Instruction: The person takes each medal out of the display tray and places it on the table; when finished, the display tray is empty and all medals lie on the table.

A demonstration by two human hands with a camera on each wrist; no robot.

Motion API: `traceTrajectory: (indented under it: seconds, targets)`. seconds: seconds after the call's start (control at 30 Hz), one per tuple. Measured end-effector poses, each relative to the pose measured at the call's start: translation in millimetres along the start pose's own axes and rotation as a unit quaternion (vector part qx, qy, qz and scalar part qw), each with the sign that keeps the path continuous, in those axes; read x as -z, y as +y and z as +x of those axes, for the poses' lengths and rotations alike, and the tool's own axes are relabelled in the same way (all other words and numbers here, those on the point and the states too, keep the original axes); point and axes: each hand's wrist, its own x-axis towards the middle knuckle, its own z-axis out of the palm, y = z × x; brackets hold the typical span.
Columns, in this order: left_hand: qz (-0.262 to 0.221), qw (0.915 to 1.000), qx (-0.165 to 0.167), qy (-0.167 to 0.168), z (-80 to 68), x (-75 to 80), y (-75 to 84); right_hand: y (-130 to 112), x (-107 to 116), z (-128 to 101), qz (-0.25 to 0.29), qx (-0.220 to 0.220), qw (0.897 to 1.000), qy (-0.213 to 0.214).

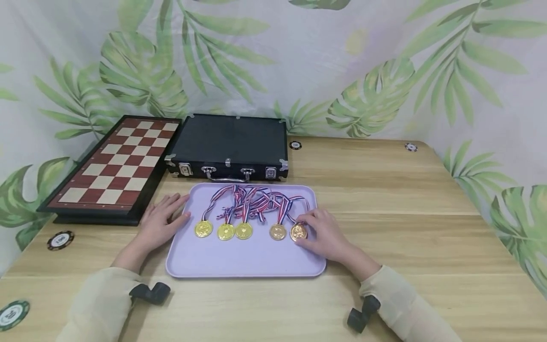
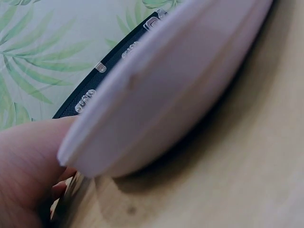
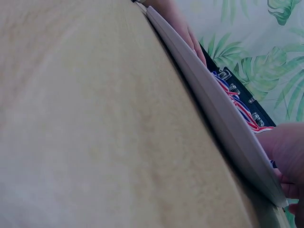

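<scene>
A lavender tray (image 1: 239,259) lies on the wooden table (image 1: 384,213), its rim close up in both wrist views (image 2: 166,95) (image 3: 213,114). Several gold medals lie in a row on it, their red, white and blue ribbons (image 1: 252,199) tangled behind. My right hand (image 1: 304,231) pinches the rightmost medal (image 1: 297,232), next to another medal (image 1: 277,232). My left hand (image 1: 171,213) rests with straight fingers against the tray's left rim, near the leftmost medal (image 1: 203,229). The palm of that hand (image 2: 28,171) sits beside the rim.
A shut black case (image 1: 228,145) stands just behind the tray. A chessboard (image 1: 119,161) lies at the back left. Poker chips lie scattered: one at the left (image 1: 60,240), one at the near left corner (image 1: 13,314), two at the back (image 1: 295,145) (image 1: 411,147).
</scene>
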Motion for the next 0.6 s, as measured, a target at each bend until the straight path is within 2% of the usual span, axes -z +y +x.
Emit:
traceTrajectory:
  seconds: [0.23, 0.43, 0.53, 0.6]
  targets:
    - [0.004, 1.0, -0.003, -0.002, -0.4, -1.4, -0.3, -3.3, 2.8, -1.1, 0.009, 0.002, 0.999, -0.034]
    - [0.005, 1.0, 0.003, -0.002, -0.5, -0.1, 1.7, -3.7, 4.6, -1.8, 0.033, 0.006, 0.999, -0.035]
    - [0.004, 1.0, 0.004, -0.003, 0.4, 0.7, 2.8, -1.9, 8.5, -1.9, 0.112, -0.007, 0.992, -0.05]
    - [0.005, 1.0, 0.004, -0.006, 0.7, 1.2, 3.3, -0.6, 13.0, -2.6, 0.186, -0.031, 0.98, -0.059]
